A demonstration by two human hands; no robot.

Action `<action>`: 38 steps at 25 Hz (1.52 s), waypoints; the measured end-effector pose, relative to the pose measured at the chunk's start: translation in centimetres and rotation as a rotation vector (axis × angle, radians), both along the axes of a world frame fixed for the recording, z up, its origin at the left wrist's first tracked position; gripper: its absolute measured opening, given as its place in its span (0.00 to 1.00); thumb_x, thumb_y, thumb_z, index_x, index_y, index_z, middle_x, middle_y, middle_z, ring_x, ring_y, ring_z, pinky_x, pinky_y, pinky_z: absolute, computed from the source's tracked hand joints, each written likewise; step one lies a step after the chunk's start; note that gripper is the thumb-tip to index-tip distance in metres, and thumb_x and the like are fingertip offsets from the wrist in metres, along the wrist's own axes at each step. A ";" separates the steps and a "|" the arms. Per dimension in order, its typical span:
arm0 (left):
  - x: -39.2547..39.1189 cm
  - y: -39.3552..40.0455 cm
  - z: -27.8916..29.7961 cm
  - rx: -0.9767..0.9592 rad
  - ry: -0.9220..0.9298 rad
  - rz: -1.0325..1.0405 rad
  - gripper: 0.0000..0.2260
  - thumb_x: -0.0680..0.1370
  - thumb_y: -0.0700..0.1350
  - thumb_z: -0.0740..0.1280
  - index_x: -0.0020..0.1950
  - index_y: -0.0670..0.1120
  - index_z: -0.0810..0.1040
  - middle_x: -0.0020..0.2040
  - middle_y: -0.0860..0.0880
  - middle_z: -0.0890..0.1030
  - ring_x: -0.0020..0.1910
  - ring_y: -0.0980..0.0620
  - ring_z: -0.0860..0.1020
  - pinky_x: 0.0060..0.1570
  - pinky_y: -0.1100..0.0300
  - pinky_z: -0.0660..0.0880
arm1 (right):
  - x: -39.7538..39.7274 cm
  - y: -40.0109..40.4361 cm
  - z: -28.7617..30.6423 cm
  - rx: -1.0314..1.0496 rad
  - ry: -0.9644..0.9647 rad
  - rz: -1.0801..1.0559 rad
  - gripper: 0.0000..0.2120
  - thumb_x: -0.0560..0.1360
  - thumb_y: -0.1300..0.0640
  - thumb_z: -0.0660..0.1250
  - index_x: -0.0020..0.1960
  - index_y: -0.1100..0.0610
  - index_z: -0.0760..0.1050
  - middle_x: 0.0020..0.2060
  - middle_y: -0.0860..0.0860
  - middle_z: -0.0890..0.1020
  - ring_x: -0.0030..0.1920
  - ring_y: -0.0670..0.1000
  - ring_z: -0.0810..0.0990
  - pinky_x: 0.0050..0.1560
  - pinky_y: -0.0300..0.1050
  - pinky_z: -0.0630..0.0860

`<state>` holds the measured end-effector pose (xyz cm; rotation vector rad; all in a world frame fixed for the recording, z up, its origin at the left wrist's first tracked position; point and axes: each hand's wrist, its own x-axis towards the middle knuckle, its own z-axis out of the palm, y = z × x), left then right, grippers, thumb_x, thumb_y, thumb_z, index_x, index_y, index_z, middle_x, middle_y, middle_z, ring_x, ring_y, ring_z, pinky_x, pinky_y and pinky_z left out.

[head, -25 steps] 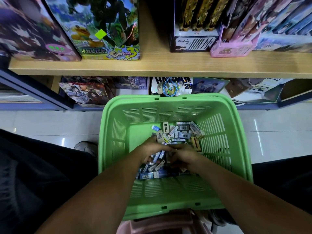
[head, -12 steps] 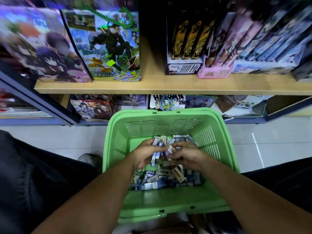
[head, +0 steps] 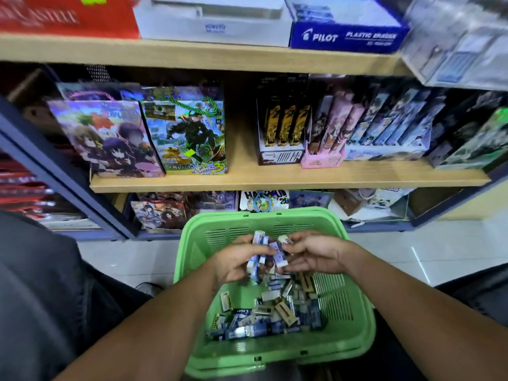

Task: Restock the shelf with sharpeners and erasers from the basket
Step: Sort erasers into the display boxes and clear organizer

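A green plastic basket [head: 354,320] sits in front of me, its bottom covered with several small boxed erasers [head: 264,317] in blue, white and tan sleeves. Above that pile, my left hand [head: 233,264] grips a bunch of blue-and-white erasers [head: 258,254] standing on end. My right hand [head: 316,255] is close against it and pinches one white eraser [head: 279,254] with another at its fingertips. On the top shelf stands a blue Pilot plastic eraser box [head: 346,37] beside a white box [head: 214,28].
A wooden middle shelf [head: 275,178] carries picture bags and boxed card packs. A lower shelf behind the basket holds more bags. White floor tiles [head: 439,251] lie to the right. Dark trouser legs flank the basket on both sides.
Both hands have lifted out of the eraser pile with erasers in their grip. The view has tilted up, bringing the top shelf and its Pilot box into sight.
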<state>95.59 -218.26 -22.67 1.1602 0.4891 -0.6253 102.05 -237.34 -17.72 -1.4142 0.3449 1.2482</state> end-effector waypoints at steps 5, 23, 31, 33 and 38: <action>1.7 0.2 4.2 0.065 -0.069 -0.019 0.15 0.71 0.32 0.74 0.56 0.39 0.79 0.47 0.38 0.84 0.36 0.45 0.82 0.32 0.57 0.77 | 1.1 -0.1 5.2 -0.067 -0.237 0.256 0.24 0.75 0.58 0.72 0.67 0.62 0.70 0.45 0.66 0.84 0.39 0.60 0.85 0.38 0.48 0.83; 2.9 -0.1 27.4 0.157 -0.519 0.033 0.09 0.73 0.32 0.71 0.50 0.42 0.79 0.40 0.39 0.81 0.27 0.49 0.76 0.20 0.66 0.66 | -1.1 -0.4 24.9 0.035 -1.215 -0.068 0.08 0.72 0.66 0.75 0.46 0.56 0.79 0.35 0.55 0.82 0.30 0.53 0.79 0.32 0.48 0.78; 4.4 -2.0 37.3 0.187 -0.640 0.111 0.08 0.73 0.32 0.70 0.48 0.43 0.80 0.36 0.43 0.81 0.28 0.47 0.74 0.19 0.66 0.65 | -0.3 -1.5 32.7 0.020 -1.447 -0.236 0.16 0.71 0.74 0.70 0.42 0.53 0.80 0.38 0.50 0.85 0.40 0.49 0.85 0.45 0.43 0.81; 5.2 -2.6 39.0 0.192 -0.651 0.147 0.09 0.72 0.32 0.70 0.48 0.43 0.80 0.37 0.41 0.81 0.27 0.48 0.74 0.20 0.66 0.64 | 0.5 -1.9 34.1 -0.046 -1.546 -0.279 0.14 0.70 0.72 0.72 0.42 0.53 0.81 0.39 0.48 0.86 0.41 0.46 0.85 0.47 0.42 0.81; 6.9 -3.4 41.7 0.162 -0.651 0.216 0.09 0.72 0.31 0.69 0.48 0.42 0.80 0.40 0.39 0.81 0.26 0.50 0.75 0.20 0.66 0.64 | 2.0 -2.8 36.6 0.003 -1.617 -0.259 0.07 0.71 0.68 0.74 0.47 0.59 0.84 0.47 0.48 0.85 0.48 0.44 0.84 0.52 0.36 0.80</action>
